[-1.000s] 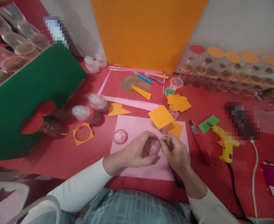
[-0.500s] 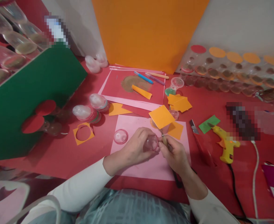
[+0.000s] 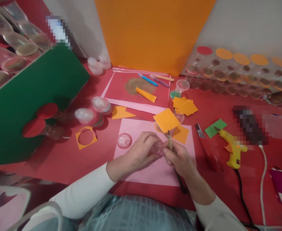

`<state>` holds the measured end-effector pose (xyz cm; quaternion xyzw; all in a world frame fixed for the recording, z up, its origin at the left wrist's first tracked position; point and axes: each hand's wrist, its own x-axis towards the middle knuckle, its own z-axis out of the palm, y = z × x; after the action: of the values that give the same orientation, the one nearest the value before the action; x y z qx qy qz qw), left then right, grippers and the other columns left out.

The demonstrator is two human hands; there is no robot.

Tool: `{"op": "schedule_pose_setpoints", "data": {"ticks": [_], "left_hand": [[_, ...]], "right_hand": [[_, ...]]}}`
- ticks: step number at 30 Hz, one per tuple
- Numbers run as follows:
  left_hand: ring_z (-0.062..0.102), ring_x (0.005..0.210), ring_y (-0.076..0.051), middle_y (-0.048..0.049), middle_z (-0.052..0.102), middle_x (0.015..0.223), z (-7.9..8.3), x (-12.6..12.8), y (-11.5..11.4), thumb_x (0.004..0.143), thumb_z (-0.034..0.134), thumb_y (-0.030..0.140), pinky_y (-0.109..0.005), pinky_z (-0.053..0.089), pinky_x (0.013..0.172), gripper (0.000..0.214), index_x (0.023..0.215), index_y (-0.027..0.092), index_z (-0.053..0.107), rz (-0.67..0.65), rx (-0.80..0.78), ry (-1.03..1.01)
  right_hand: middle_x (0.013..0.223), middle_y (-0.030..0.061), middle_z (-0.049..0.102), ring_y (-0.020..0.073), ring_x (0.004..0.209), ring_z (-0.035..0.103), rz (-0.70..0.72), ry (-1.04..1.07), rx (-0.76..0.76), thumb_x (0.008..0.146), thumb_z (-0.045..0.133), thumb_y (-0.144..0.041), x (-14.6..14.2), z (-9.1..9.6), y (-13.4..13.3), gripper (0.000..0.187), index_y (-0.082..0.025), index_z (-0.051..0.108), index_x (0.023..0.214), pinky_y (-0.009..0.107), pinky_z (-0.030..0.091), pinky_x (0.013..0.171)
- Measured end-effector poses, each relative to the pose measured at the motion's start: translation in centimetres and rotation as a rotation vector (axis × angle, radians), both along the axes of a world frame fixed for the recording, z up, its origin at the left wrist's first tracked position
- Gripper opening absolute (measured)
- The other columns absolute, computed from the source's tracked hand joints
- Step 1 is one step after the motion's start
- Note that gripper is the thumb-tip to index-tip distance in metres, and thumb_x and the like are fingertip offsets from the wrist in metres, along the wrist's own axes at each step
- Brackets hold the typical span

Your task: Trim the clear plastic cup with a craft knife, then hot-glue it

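Presently, in the head view, the left hand [image 3: 141, 149] is curled around a small clear cup [image 3: 157, 148], above the pink sheet [image 3: 141, 177] at the near middle of the worktop [image 3: 59, 163]. The right hand [image 3: 179, 158] grips a wooden-handled tool [image 3: 170, 142], its tip directed to the far side, and its fingers are at the rim of the cup. Some work looks complete: at far right there is a row of clear pieces [image 3: 219, 76], with orange discs [image 3: 224, 54] and one red disc [image 3: 204, 50] above, and at left lies an orange frame [image 3: 80, 146] with its round middle cut out. The held cup seems unfinished, because I see no disc on it, though the fingers hide much of it. By my judgement, the loose cup [image 3: 124, 141] left of the hands, the stacked cups [image 3: 90, 117] farther left and the orange squares [image 3: 167, 120] beyond the hands look not yet used.
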<state>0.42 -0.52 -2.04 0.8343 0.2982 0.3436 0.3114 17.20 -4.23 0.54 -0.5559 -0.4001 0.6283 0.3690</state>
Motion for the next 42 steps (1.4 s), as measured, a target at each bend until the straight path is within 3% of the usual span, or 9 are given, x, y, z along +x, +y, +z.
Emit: {"op": "schedule_pose_setpoints", "data": {"ticks": [7, 20, 24, 31, 42], "left_hand": [[0.055, 0.095, -0.022, -0.0092, 0.057, 0.098, 0.0, 0.4, -0.1, 0.092, 0.054, 0.038, -0.035, 0.051, 0.078, 0.026, 0.11, 0.02, 0.046, -0.007, 0.058, -0.064], [0.055, 0.096, -0.022, -0.01, 0.055, 0.101, -0.1, 0.3, -0.1, 0.09, 0.056, 0.034, -0.036, 0.053, 0.078, 0.027, 0.11, 0.019, 0.044, 0.013, 0.056, -0.039], [0.055, 0.093, -0.021, -0.0084, 0.055, 0.099, 0.0, 0.4, -0.2, 0.09, 0.057, 0.029, -0.035, 0.053, 0.076, 0.023, 0.107, 0.02, 0.045, 0.059, 0.119, -0.002], [0.055, 0.089, -0.019, -0.0065, 0.054, 0.096, 0.3, 0.4, -0.3, 0.083, 0.057, 0.012, -0.032, 0.051, 0.071, 0.02, 0.097, 0.02, 0.047, 0.137, 0.237, 0.104], [0.056, 0.092, -0.019, -0.0076, 0.057, 0.096, 0.0, 0.7, -0.4, 0.082, 0.058, 0.01, -0.033, 0.052, 0.074, 0.024, 0.102, 0.019, 0.046, 0.107, 0.279, 0.033]], "right_hand": [[0.039, -0.0126, 0.035, 0.004, 0.034, 0.027, -0.056, 0.016, -0.067, 0.064, 0.06, -0.032, -0.4, 0.3, 0.1, 0.016, -0.022, 0.047, 0.062, 0.018, 0.02, 0.034], [0.038, -0.012, 0.035, 0.0057, 0.034, 0.028, -0.069, -0.045, -0.048, 0.064, 0.06, -0.037, -0.5, 0.4, 0.2, 0.018, -0.022, 0.049, 0.063, 0.02, 0.023, 0.035], [0.041, -0.0103, 0.037, 0.0074, 0.036, 0.03, -0.079, -0.17, 0.001, 0.066, 0.059, -0.038, -0.4, -0.2, 0.1, 0.017, -0.023, 0.052, 0.064, 0.022, 0.026, 0.037], [0.05, -0.0039, 0.048, 0.0148, 0.052, 0.05, -0.124, -0.484, 0.201, 0.065, 0.057, -0.037, -0.3, -0.6, 0.1, 0.014, -0.024, 0.054, 0.061, 0.027, 0.042, 0.054], [0.048, -0.0064, 0.045, 0.0104, 0.044, 0.037, -0.072, -0.408, 0.231, 0.066, 0.052, -0.032, -0.2, -0.2, 0.3, 0.009, -0.024, 0.051, 0.062, 0.023, 0.036, 0.044]]}}
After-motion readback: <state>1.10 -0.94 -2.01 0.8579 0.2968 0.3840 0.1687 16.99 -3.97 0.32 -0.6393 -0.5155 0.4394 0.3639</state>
